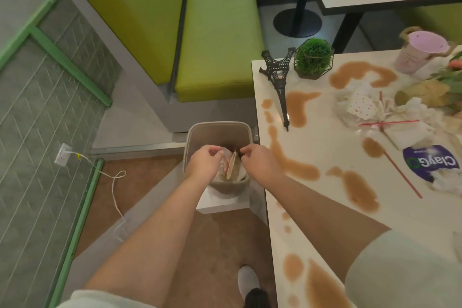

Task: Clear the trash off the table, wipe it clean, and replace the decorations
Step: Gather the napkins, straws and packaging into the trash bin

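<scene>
Bin [193, 132] stands left of table [325, 147], bench [215, 32] behind

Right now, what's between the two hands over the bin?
Head view: between the left hand and right hand sits crumpled paper trash with a red straw, inside the bin. Both hands' fingers are curled above it.

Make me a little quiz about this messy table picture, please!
1. True or false: the black metal Eiffel Tower model stands upright on the white table.
2. Where are both hands, the left hand and the right hand? A) over the beige plastic trash bin B) on the green bench C) on the pink bucket
3. Fill in: the puddles spilled on the table are ____ in colour.

Key:
1. False, it lies on its side.
2. A
3. Brown
</scene>
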